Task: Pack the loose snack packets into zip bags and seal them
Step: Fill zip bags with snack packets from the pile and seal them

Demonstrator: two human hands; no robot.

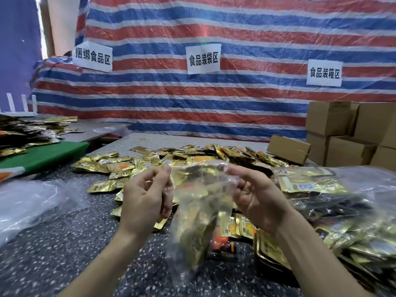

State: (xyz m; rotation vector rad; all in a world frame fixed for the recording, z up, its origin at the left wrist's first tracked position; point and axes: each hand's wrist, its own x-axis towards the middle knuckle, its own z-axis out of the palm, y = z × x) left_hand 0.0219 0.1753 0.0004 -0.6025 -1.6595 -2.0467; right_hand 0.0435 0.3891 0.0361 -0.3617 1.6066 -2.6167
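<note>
Head view: both hands hold a clear zip bag (197, 215) above the table (64, 254). The left hand (147, 200) and right hand (257, 198) each pinch a top corner with curled fingers, probably to pull the mouth straight for sealing. Gold packets already hang inside. Loose packets (171, 159) lie heaped beyond, with filled bags (317, 187) to the right. The table is dark and speckled; a striped tarp (214, 93) and cardboard boxes (342, 133) stand behind.

Striped red, white and blue tarp (235, 99) backs the speckled table (75, 254); cardboard boxes (347, 133) stacked right; purple wall (17, 50) left.
</note>
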